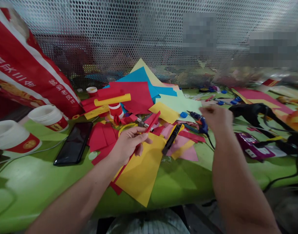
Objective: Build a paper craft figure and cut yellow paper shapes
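A thin red paper strip (153, 122) slants up out of my left hand (132, 143), whose fingers are closed around it over a yellow sheet (144, 169). To the right, my right hand (217, 117) is closed like a fist beside the blue glue gun (202, 124); what it holds, if anything, is hidden. A black stapler (172, 139) lies between the hands on pink and yellow paper. Red paper pieces (102, 135) lie left of my left hand, and a small red and white cup (116, 110) stands behind it.
A black phone (74, 143) and white paper cups (48, 118) stand or lie at left, near a big red bag (34, 65). Coloured sheets (136, 94) pile up at the back before a perforated metal panel (129, 32). Cables and a purple device (254, 146) occupy the right.
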`<action>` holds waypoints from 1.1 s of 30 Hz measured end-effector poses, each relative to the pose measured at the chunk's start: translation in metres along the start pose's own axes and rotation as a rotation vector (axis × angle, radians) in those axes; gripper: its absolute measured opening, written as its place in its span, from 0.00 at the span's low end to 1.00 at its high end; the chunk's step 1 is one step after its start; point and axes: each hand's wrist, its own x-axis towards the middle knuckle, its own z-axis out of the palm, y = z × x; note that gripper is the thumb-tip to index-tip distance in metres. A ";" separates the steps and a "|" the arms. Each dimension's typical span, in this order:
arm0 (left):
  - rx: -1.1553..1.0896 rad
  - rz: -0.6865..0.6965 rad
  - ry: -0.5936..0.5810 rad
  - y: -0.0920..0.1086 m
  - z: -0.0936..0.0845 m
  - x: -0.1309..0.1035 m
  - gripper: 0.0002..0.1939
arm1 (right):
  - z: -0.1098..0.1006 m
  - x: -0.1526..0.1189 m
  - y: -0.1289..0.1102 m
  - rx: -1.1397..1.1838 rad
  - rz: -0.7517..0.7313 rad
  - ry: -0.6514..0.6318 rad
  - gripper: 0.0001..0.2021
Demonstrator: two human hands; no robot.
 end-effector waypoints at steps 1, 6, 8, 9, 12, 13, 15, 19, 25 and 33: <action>-0.016 -0.001 -0.016 -0.001 0.000 0.000 0.10 | 0.008 -0.011 -0.016 0.124 -0.046 -0.040 0.08; -0.075 -0.013 -0.085 -0.003 -0.001 0.000 0.09 | 0.048 -0.058 -0.070 0.756 -0.182 -0.532 0.11; -0.089 -0.029 -0.112 -0.003 -0.001 0.000 0.09 | 0.055 -0.068 -0.077 0.984 -0.162 -0.724 0.14; -0.093 -0.042 -0.127 -0.002 0.000 0.000 0.09 | 0.057 -0.070 -0.078 1.041 -0.147 -0.785 0.14; -0.103 -0.085 -0.177 -0.002 0.001 -0.001 0.09 | 0.059 -0.075 -0.079 1.127 -0.118 -0.855 0.14; -0.106 -0.098 -0.193 -0.001 0.001 -0.001 0.09 | 0.060 -0.076 -0.079 1.147 -0.113 -0.854 0.14; -0.108 -0.115 -0.210 -0.001 0.001 -0.001 0.09 | 0.060 -0.077 -0.079 1.171 -0.113 -0.856 0.14; -0.104 -0.142 -0.227 -0.001 0.002 0.000 0.10 | 0.060 -0.078 -0.079 1.177 -0.148 -0.886 0.12; -0.128 -0.187 -0.316 0.000 0.001 0.000 0.15 | 0.060 -0.076 -0.079 1.192 -0.172 -0.914 0.11; 0.148 -0.048 -0.187 0.000 0.008 -0.006 0.10 | 0.062 -0.077 -0.077 1.172 -0.131 -0.876 0.11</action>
